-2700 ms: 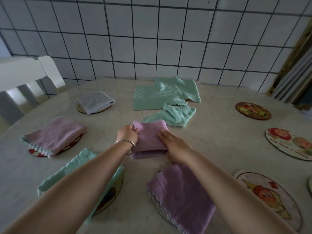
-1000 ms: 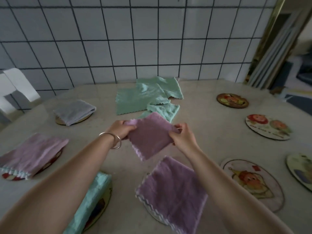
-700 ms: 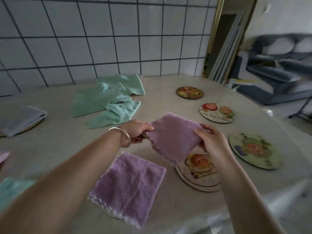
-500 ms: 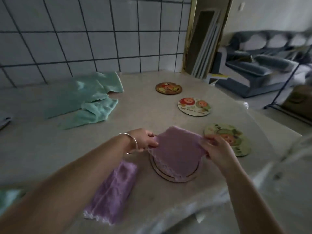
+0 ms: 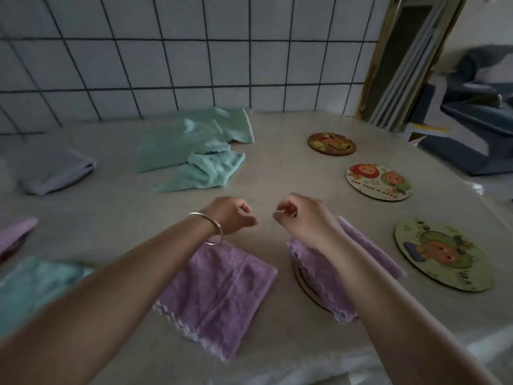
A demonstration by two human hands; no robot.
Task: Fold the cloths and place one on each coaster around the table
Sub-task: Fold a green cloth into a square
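Both forearms reach out over the surface (image 5: 277, 168). Left hand (image 5: 231, 215), silver bangle (image 5: 212, 227) at the wrist, hangs above the surface with fingers loosely curled, grip holding nothing. Right hand (image 5: 301, 218) the same: fingers half curled, grip empty, just beside the left hand with a small gap between them.

Under the right wrist and forearm: folded purple cloth (image 5: 327, 270) lying on a round coaster (image 5: 304, 284), whose rim shows at the cloth's left edge. Under the left wrist, nearer the person: second folded purple cloth (image 5: 219, 287), scalloped pale edge toward the near side; its coaster cannot be seen.

Left of the left forearm: mint cloth (image 5: 33, 284), blurred. Past it, a third purple cloth (image 5: 14, 232) at the frame edge.

Right of the right hand: bare green cartoon coaster (image 5: 441, 254). Farther out, a white cartoon coaster (image 5: 379, 181), then a small brown coaster (image 5: 331, 143).

Ahead of both hands: loose heap of mint cloths (image 5: 194, 151), unfolded. To its left, a folded grey cloth (image 5: 50, 169). Tiled wall (image 5: 194, 51) behind.
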